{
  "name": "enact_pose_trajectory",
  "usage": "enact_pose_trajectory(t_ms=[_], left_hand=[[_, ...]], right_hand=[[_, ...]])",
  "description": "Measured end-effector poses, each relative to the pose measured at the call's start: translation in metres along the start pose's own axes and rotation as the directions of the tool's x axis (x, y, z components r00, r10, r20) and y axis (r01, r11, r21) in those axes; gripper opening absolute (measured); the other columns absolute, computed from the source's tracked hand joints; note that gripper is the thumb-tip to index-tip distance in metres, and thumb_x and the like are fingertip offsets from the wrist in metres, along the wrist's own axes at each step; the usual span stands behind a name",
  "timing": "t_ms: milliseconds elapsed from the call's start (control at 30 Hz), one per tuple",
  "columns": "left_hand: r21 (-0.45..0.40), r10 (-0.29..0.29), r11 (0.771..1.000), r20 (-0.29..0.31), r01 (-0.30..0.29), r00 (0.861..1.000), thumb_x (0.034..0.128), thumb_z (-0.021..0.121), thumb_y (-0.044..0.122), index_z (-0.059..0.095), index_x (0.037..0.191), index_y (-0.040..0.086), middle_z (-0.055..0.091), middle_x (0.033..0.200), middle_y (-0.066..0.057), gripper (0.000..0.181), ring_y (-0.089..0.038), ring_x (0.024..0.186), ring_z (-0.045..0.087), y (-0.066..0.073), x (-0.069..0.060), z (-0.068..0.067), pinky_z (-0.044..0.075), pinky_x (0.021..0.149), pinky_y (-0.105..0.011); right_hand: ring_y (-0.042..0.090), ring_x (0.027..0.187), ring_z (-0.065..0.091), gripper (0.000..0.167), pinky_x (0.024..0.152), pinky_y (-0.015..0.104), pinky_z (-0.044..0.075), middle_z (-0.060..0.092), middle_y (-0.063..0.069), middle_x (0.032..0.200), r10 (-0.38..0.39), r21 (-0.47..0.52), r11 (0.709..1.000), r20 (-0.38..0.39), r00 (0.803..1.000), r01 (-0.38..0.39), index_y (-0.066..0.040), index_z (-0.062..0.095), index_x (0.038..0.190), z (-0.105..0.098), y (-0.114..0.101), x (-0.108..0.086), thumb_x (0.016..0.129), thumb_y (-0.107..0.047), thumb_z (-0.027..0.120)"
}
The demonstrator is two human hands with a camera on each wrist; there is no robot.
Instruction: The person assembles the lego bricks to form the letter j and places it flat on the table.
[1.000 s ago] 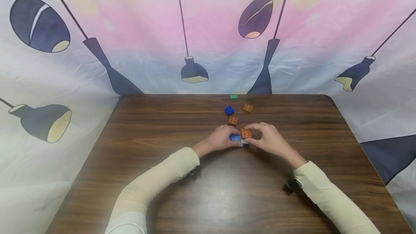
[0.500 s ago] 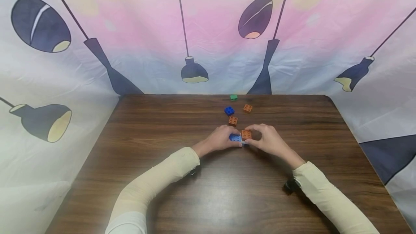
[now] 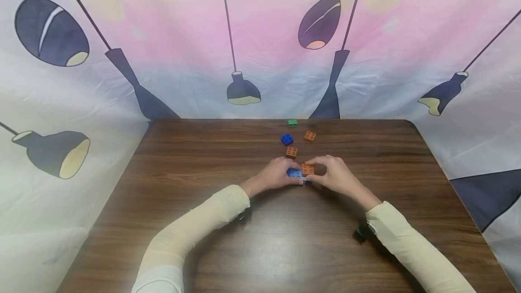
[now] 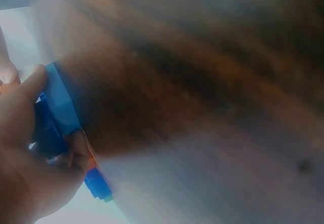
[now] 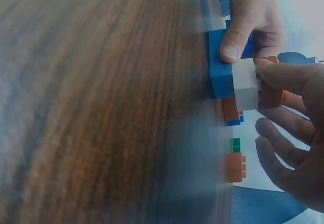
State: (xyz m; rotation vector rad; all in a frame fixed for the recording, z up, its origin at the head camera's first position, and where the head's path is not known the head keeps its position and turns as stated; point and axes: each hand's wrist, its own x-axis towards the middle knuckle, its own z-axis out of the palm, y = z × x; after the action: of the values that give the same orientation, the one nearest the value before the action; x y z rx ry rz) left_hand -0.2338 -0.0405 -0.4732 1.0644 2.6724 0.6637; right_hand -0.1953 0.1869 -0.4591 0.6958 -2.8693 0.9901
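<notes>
Left hand point(image 3: 277, 173): pinches long blue plastic brick point(image 5: 219, 79).
Right hand point(image 3: 337, 174): pinches square orange plastic brick point(image 3: 308, 169) over white plastic brick point(image 5: 245, 87).

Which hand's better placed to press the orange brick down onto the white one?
Probably the right hand: it pinches the orange brick just above the white brick, while the left hand grips the blue brick underneath, seemingly steadying it.

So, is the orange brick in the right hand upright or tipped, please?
Upright: in the head view, the orange brick has its studded side facing up.
</notes>
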Motion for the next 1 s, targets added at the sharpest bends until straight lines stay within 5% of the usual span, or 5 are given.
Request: enact_pose_trajectory(t_ms=[533,767,1000], left_hand=[[0.002,0.005,1.0,-0.005,-0.005,1.0,0.0924,0.075,0.046,0.073,0.125,0.012,0.073,0.118,-0.001,0.047,-0.01,0.094,0.062,-0.0004,0.0012,-0.0008,0.049,0.083,-0.026],[0.01,0.006,1.0,-0.009,-0.006,1.0,0.0923,0.075,0.046,0.073,0.125,0.012,0.073,0.117,-0.001,0.047,-0.01,0.093,0.062,0.0001,0.0017,-0.0027,0.049,0.08,-0.026],[-0.005,-0.001,1.0,0.002,0.001,1.0,0.0928,0.074,0.046,0.072,0.126,0.012,0.072,0.119,-0.002,0.048,-0.01,0.094,0.062,-0.0006,0.0009,-0.0011,0.05,0.08,-0.026]], right_hand=[[0.032,0.116,0.066,0.035,0.095,0.053,0.053,0.073,0.008,0.121,0.013,0.025,1.0,-0.006,1.0,-0.013,-0.013,0.075,0.117,0.002,0.0019,0.002,0.085,-0.024,0.086],[0.032,0.108,0.067,0.036,0.091,0.054,0.053,0.074,0.009,0.118,-0.043,-0.063,0.997,-0.015,0.999,0.042,-0.011,0.076,0.117,-0.0001,-0.0005,0.0033,0.086,-0.026,0.085],[0.031,0.109,0.067,0.036,0.092,0.053,0.053,0.074,0.009,0.118,-0.008,-0.062,0.998,0.018,1.0,0.01,-0.012,0.076,0.115,0.0001,0.0005,0.005,0.085,-0.026,0.086]])
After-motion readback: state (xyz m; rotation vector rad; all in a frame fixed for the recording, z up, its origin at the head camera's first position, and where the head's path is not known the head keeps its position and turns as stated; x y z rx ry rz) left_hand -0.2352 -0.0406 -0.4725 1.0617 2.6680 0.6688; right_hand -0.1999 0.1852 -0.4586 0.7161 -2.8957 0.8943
